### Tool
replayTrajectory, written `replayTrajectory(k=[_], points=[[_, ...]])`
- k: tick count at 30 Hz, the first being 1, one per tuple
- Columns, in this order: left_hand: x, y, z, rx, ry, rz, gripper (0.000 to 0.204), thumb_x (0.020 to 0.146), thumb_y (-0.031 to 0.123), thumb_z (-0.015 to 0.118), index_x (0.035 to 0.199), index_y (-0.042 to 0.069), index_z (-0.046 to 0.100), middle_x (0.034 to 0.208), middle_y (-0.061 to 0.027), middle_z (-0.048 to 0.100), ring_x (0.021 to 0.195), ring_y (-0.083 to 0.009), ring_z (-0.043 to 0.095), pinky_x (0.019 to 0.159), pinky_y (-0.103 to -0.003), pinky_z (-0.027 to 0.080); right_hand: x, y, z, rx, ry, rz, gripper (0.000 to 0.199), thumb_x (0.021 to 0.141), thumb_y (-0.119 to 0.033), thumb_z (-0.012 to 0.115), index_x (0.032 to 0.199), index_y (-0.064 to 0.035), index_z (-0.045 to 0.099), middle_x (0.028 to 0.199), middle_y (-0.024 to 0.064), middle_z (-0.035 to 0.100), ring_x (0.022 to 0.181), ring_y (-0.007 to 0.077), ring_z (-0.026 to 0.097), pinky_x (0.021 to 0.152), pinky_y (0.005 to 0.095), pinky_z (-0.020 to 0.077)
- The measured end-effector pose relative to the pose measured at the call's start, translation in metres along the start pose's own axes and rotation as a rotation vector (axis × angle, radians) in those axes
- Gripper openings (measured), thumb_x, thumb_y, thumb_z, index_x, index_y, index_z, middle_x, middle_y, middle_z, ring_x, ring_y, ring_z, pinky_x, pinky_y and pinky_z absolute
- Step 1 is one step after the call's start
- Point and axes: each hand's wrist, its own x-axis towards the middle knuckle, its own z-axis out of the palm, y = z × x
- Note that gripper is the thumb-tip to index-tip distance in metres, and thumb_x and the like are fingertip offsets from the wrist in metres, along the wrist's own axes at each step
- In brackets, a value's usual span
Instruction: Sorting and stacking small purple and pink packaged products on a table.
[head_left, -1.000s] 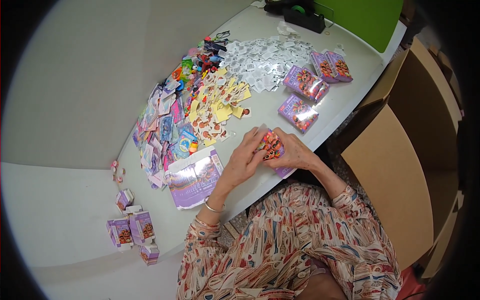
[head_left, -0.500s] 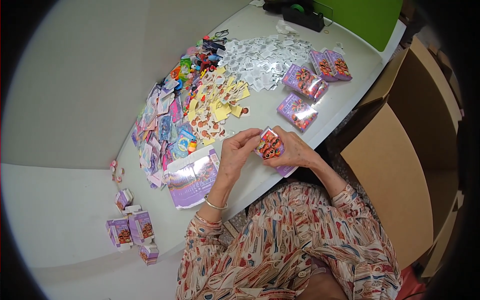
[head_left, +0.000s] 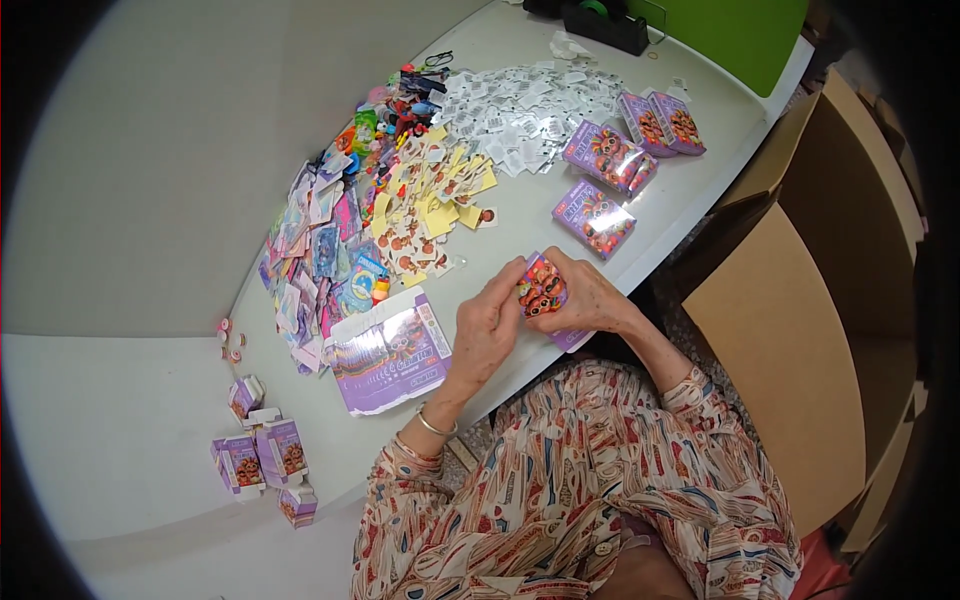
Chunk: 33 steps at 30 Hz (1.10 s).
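A small purple carton (head_left: 542, 287) with colourful cartoon figures is between my hands at the table's front edge. My right hand (head_left: 588, 296) wraps its right side, with the thumb across the lower front. My left hand (head_left: 488, 326) is closed against its left side, and its fingertips are partly hidden behind the carton. Below my right hand, the edge of another purple piece (head_left: 573, 341) shows, mostly covered. Just left of my left wrist lies a fanned stack of flat purple cartons (head_left: 388, 352).
Filled-out purple boxes (head_left: 595, 218) lie to the right. Across the table spread white paper slips (head_left: 530, 110), yellow-backed stickers (head_left: 430, 215), small toys (head_left: 385, 130) and packets (head_left: 310, 255). Several cartons (head_left: 262, 455) sit at far left. A big open cardboard box (head_left: 790, 370) stands right.
My left hand's fingers, stretched over the carton's top edge before, have drawn down and closed along its left side. The flat carton stack has spread slightly rightward.
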Motion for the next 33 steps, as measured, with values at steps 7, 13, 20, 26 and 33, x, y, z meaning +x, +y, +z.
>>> replayTrajectory(k=[7,13,20,26,33], points=[[0.008,-0.012,0.001,-0.131,-0.002,0.051,0.029,0.092,-0.002,0.051,0.120,-0.002,0.058,0.117,-0.0113,0.063,0.104,-0.0171,0.062,0.091,-0.028,0.048,0.002,-0.001,0.000,-0.041,-0.001,-0.017,0.057,0.060,-0.027,0.078,0.098,0.0005,0.045,0.078,0.0161,0.064,0.070,0.0265,0.064,0.065,0.0365,0.0498],[0.027,-0.019,-0.018,-0.501,-0.060,-0.149,0.023,0.092,0.000,0.055,0.114,-0.002,0.056,0.109,-0.0037,0.062,0.097,-0.0101,0.059,0.085,-0.025,0.048,-0.008,0.003,0.004,-0.238,0.202,-0.166,0.089,0.066,-0.039,0.085,0.130,0.0032,0.040,0.105,0.0210,0.060,0.093,0.0306,0.062,0.079,0.0354,0.0496],[0.093,-0.003,-0.008,0.339,0.121,0.249,0.045,0.082,0.017,0.070,0.120,-0.002,0.055,0.127,-0.0197,0.054,0.119,-0.0345,0.049,0.104,-0.042,0.036,-0.015,-0.011,-0.043,-0.182,0.925,-0.293,0.050,0.080,-0.018,0.075,0.119,0.0011,0.050,0.110,0.0141,0.056,0.093,0.0238,0.059,0.082,0.0321,0.0478],[0.172,0.027,0.081,0.536,-0.070,0.308,0.092,0.069,0.053,0.077,0.139,0.005,0.040,0.134,-0.0302,0.043,0.122,-0.0446,0.045,0.103,-0.049,0.033,-0.005,0.027,-0.061,-0.060,1.191,-0.199,0.047,0.095,-0.026,0.056,0.127,0.0043,0.039,0.134,0.0212,0.039,0.121,0.0311,0.042,0.099,0.0434,0.0377],[0.201,0.025,0.123,0.754,-0.147,0.281,0.102,0.061,0.051,0.075,0.145,0.012,0.032,0.131,-0.0299,0.039,0.107,-0.0503,0.047,0.090,-0.059,0.036,0.010,0.044,-0.058,-0.205,1.320,-0.187,0.051,0.098,-0.034,0.049,0.128,0.0052,0.038,0.143,0.0221,0.034,0.128,0.0337,0.037,0.108,0.0430,0.0279]])
